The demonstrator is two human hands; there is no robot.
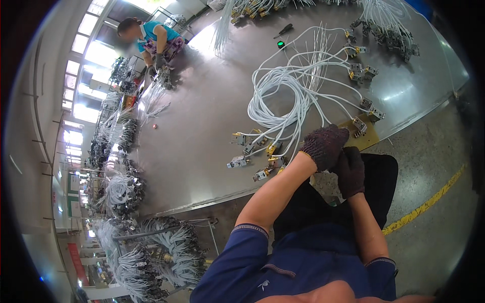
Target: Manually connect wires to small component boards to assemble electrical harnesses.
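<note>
Both gloved hands meet at the counter's (202, 166) near edge, left hand (325, 146) above right hand (350, 171); white cable bundle (283, 96) lies just far-left; whether either grip is pinching anything cannot be told

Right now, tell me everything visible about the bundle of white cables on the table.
The bundle of white cables lies loosely coiled on the grey metal table, its loops overlapping in a rough ring. The cables look thin, plastic-sheathed and glossy. Their ends fan out to small metal fittings, silver and brass-coloured, lying scattered near the table's front edge and off to the right. Some strands run toward the gloved left hand and right hand; contact there is hidden.
</note>
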